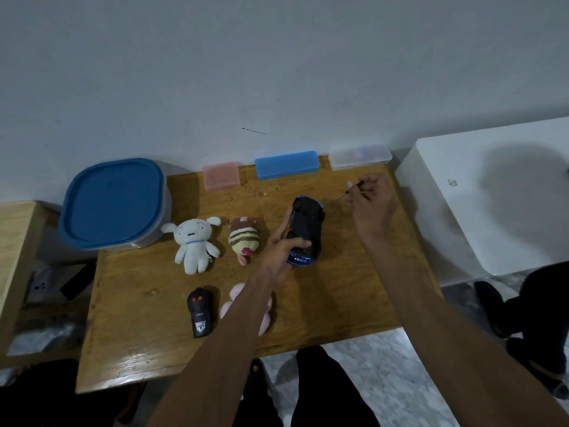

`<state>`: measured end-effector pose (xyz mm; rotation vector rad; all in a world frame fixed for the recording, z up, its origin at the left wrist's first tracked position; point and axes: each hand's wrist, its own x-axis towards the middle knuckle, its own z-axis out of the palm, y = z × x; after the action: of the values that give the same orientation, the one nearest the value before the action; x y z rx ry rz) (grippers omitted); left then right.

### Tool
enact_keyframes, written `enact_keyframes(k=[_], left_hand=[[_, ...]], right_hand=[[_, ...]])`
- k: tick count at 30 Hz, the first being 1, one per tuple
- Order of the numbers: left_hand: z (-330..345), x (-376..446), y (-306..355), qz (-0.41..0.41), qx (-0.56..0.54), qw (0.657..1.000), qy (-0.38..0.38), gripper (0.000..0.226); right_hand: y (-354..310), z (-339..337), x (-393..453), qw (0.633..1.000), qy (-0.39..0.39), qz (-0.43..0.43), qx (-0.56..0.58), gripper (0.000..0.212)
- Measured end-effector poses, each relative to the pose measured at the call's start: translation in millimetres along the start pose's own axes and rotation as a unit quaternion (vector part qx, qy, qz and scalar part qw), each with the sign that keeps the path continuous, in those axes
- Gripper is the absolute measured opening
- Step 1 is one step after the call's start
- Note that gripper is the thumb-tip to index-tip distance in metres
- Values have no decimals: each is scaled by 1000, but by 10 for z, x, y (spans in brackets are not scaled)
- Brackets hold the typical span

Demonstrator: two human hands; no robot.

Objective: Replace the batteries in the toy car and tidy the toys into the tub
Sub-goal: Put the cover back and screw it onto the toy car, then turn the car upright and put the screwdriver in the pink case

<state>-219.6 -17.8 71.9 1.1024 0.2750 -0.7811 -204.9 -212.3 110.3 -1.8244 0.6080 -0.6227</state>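
Pale wall and a small wooden table (pixel 338 309) fill our view, and we take the toy car (pixel 304 232) near the table's middle as our landmark. It lies belly-up, black underside showing with blue bodywork at the edges, and our left hand (pixel 281 251) wraps its near-left flank, fingers curled around it. Beyond the car and to its right, our right hand (pixel 371 200) pinches a thin screwdriver (pixel 351 191), fingers closed narrowly on the handle, tip angled toward the car but clear of it. Left of the car sit a striped plush (pixel 244 240) and a white plush (pixel 195 243); nearer us, a black remote (pixel 199 312) and a pink plush (pixel 240 303) partly under our forearm. Far left stands the tub (pixel 115 204), its blue lid on. We judge the car a light, rigid plastic shell — smooth and apt to skid, so hold it by the flanks and press down while the screw turns; the 3 plush toys will squash anywhere.
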Motion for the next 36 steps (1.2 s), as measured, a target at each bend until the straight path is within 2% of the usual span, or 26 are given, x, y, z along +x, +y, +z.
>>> enact_keyframes(k=[4,11,14,17,19,21,24,26,28,31,34,36], left_hand=[[12,17,66,7,-6,1000,-23,91],[33,125,55,-15,-31,998,-48,61],[74,111,66,-15,-43,999,-27,51],[89,112,62,14,45,999,22,64],[80,129,21,42,149,987,45,75],[92,135,-19,78,295,950,69,84],[135,202,-129,96,471,869,118,84],[197,228,-223,104,551,812,160,81],[268,244,-320,92,596,775,189,80],[380,278,-434,64,648,731,205,79],[463,327,-539,57,661,718,211,77],[501,320,-592,50,673,707,212,75]], right_hand=[[-5,7,29,1000,0,5,-2,19],[-13,10,67,1000,-2,16,-1,18],[-18,0,68,1000,-2,25,-3,18],[-33,-11,70,999,-3,43,5,19],[-32,-19,69,998,-23,61,20,20],[4,-27,65,995,-60,80,16,16],[41,-43,46,984,-118,127,46,17],[41,-51,21,976,-135,161,61,23],[41,-50,-6,969,-146,188,73,20],[94,-60,-11,959,-181,209,63,13],[140,-81,8,957,-207,201,21,26],[130,-97,8,959,-217,180,-23,28]])
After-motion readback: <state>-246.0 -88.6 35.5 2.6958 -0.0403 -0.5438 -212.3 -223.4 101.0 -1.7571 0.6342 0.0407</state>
